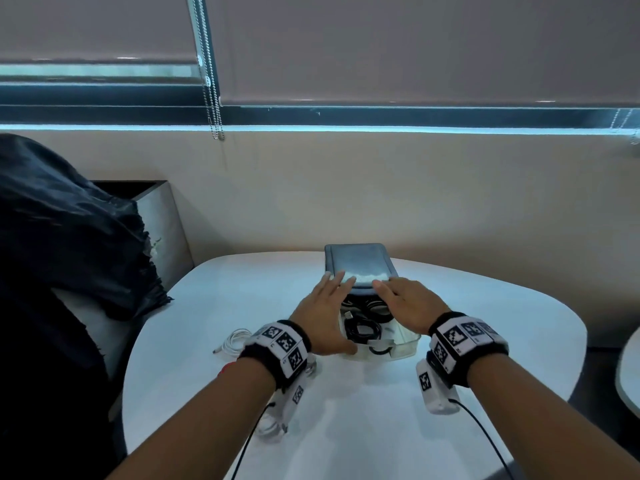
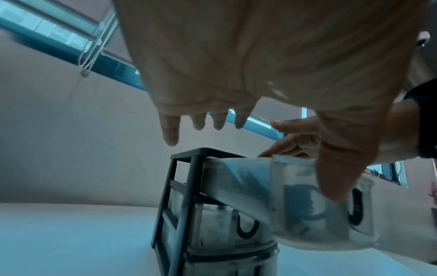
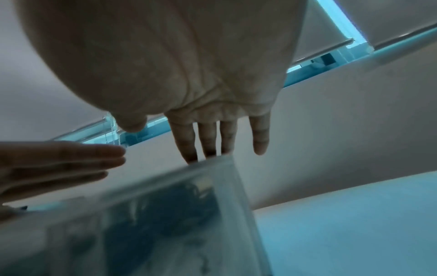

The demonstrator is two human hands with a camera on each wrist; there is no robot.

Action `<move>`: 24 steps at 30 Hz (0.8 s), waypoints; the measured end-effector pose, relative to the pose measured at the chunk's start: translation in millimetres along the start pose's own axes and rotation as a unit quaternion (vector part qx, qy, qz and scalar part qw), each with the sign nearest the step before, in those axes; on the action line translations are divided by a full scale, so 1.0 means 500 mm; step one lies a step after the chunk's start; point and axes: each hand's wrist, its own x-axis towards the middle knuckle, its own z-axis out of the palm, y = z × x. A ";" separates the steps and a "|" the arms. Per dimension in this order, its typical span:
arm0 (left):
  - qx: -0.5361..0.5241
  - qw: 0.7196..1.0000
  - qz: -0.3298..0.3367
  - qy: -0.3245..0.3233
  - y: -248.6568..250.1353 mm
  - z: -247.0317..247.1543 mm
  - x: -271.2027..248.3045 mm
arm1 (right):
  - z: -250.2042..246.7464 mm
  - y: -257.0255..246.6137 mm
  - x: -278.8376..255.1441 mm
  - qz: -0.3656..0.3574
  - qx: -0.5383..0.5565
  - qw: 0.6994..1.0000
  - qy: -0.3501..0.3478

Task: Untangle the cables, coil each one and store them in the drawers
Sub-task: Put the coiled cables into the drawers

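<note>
A small drawer unit (image 1: 360, 266) with a dark top and black frame (image 2: 187, 186) stands on the white table (image 1: 485, 323). Its clear top drawer (image 1: 398, 346) is pulled out toward me and holds coiled black cables (image 1: 363, 329). My left hand (image 1: 323, 306) lies along the drawer's left side with straight fingers, its thumb (image 2: 331, 177) pressing the drawer front (image 2: 305, 205). My right hand (image 1: 408, 303) hovers flat over the drawer's right side, its fingertips (image 3: 189, 153) touching the rim (image 3: 212, 162). A coiled white cable (image 1: 237, 339) lies on the table left of my left wrist.
A dark cloth bundle (image 1: 69, 237) and a grey open box (image 1: 162, 216) sit at the left beyond the table edge. The wall and window blinds with a bead chain (image 1: 213, 98) are behind the unit. Another table's edge (image 1: 630, 368) shows at the far right.
</note>
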 end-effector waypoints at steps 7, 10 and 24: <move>-0.027 0.996 -0.007 0.079 -0.025 -0.002 0.063 | -0.033 -0.006 0.016 -0.006 -0.030 0.999 -0.016; -0.010 0.989 -0.004 0.147 -0.021 0.005 0.078 | -0.028 -0.003 0.022 -0.026 -0.037 0.999 -0.005; -0.161 0.956 -0.087 0.230 -0.101 0.002 -0.006 | 0.001 -0.002 0.008 -0.006 -0.084 0.996 -0.037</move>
